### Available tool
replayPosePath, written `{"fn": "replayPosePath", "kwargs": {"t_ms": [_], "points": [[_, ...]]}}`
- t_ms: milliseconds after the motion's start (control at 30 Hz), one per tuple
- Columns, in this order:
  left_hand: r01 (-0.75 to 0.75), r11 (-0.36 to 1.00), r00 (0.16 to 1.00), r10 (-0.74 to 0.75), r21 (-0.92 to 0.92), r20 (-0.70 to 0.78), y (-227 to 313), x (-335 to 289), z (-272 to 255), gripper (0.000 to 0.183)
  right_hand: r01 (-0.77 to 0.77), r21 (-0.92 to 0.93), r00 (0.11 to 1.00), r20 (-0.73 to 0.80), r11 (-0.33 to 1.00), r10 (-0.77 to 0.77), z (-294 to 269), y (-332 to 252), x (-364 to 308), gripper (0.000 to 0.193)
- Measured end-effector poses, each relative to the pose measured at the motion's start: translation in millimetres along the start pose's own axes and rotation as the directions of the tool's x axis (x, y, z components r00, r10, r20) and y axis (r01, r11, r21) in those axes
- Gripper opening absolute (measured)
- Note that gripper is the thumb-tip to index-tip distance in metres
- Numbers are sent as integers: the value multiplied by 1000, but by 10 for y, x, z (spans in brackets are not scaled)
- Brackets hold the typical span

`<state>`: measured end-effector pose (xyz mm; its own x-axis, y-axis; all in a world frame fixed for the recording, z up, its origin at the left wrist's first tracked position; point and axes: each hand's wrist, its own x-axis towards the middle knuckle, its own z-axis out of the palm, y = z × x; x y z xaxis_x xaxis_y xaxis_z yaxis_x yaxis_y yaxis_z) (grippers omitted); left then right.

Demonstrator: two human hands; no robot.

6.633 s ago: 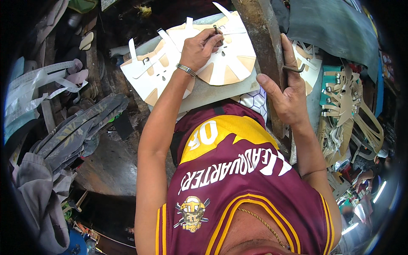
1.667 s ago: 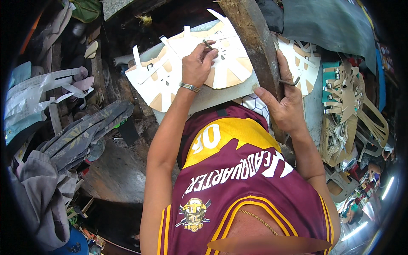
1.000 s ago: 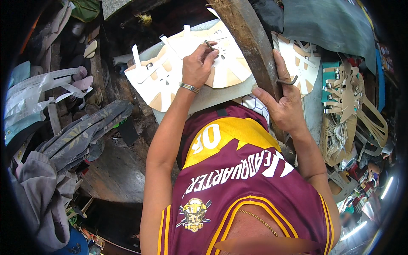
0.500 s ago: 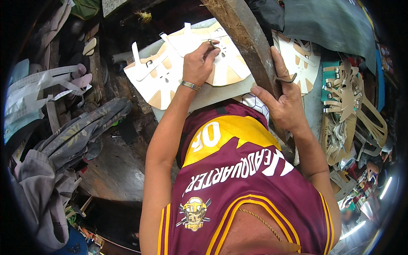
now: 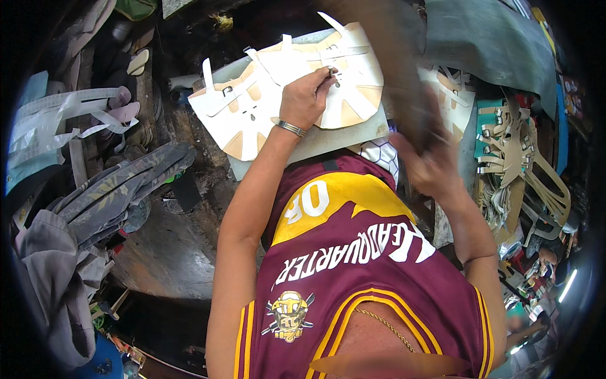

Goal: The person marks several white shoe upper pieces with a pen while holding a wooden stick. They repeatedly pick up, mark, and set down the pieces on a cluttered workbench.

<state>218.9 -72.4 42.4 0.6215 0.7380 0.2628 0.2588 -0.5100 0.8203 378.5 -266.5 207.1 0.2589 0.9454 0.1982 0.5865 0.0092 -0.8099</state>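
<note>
My left hand (image 5: pixel 305 100) pinches a small dark metal punch (image 5: pixel 332 72) between thumb and fingers, its end over the white cut piece on the right. These white and tan sandal uppers (image 5: pixel 360 60), with straps, small buckles and cut-out holes, lie side by side on a grey board (image 5: pixel 328 138). A thick wooden beam (image 5: pixel 394 57), smeared by motion, stands at the right of the board. My right hand (image 5: pixel 432 167), also blurred, is around its near part; the fingers are hard to make out. Another white upper (image 5: pixel 464 104) shows beyond the beam.
Several tan sandal uppers with buckles (image 5: pixel 514 139) are stacked at the right. A dark grey sheet (image 5: pixel 492 47) hangs at the far right. Clear plastic and white strips (image 5: pixel 60 129) lie at the left, above a patterned cloth (image 5: pixel 120 189). Small tan sole-shaped pieces (image 5: pixel 137 62) rest nearby.
The beam has swung to the right with my right hand and is now blurred, uncovering more of the right-hand upper. My left hand stays on the punch, shifted slightly right and nearer.
</note>
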Motion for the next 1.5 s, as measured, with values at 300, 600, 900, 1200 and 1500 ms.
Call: {"fn": "replayPosePath", "kwargs": {"t_ms": [300,600,900,1200,1500], "points": [[112,991,993,-114,-73,-28,0,17,27,24,-254,114,967,15,961,254,167,-202,153,93],[235,908,895,-342,-347,-288,-330,-249,-1352,21,-235,219,970,107,947,217,376,-253,245,99],[373,899,871,-424,-230,-248,-601,-537,-1392,27,-57,219,982,188,974,15,754,-400,430,99],[358,902,883,-411,-240,-226,-707,-568,-1303,30,-107,168,960,273,980,58,832,-471,451,101],[341,916,890,-387,-213,-242,-774,-582,-1252,29,-39,200,979,206,979,-3,930,-421,442,98]]}}
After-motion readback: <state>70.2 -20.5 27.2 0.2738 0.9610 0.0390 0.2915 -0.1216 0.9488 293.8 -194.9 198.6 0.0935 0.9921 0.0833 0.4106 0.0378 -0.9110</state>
